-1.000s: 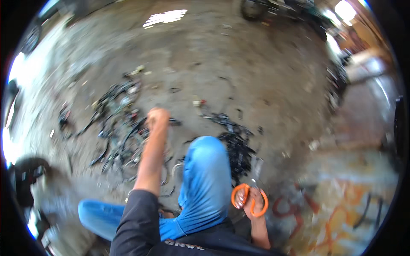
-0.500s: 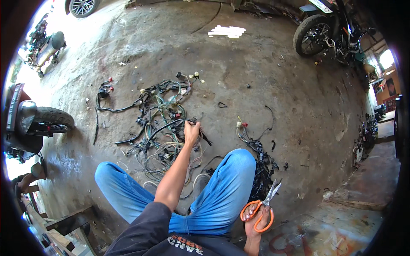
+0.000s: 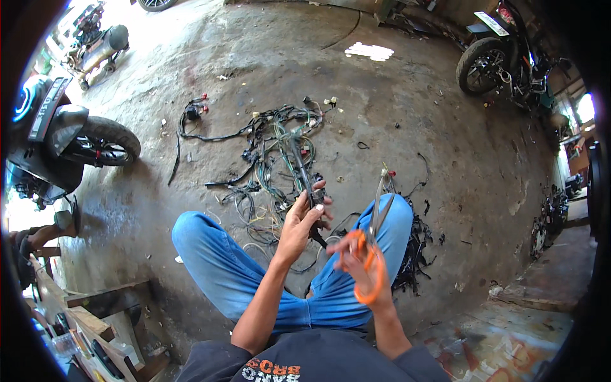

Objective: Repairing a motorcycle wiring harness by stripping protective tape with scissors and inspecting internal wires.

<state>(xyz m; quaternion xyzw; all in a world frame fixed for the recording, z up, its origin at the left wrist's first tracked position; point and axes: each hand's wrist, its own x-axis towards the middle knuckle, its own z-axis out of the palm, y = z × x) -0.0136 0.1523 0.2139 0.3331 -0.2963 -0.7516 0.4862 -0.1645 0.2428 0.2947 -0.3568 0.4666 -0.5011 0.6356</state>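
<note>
My left hand [image 3: 305, 223] grips a black taped cable bundle [image 3: 301, 167] above the gap between my bent knees. Close to it on the right, my right hand [image 3: 360, 267], slightly blurred, holds orange-handled scissors [image 3: 378, 214], their long blades pointing up and away from me. Beyond both hands a tangled wiring harness [image 3: 278, 127], with green and black wires and small white and red connectors, lies on the concrete floor. A heap of black scraps [image 3: 417, 254] lies beside my right knee, partly behind it.
Motorcycles stand at the left [image 3: 51, 146], upper left [image 3: 95, 48] and upper right [image 3: 493, 63]. Lower left is a wooden frame [image 3: 95, 296] with tools. A dark pile of parts [image 3: 547, 216] lies at the right, beside a step with a painted surface [image 3: 490, 350].
My left hand has lifted the black bundle from the harness and now holds it upright. My right hand has moved in leftward and up with the scissors, toward the bundle.
</note>
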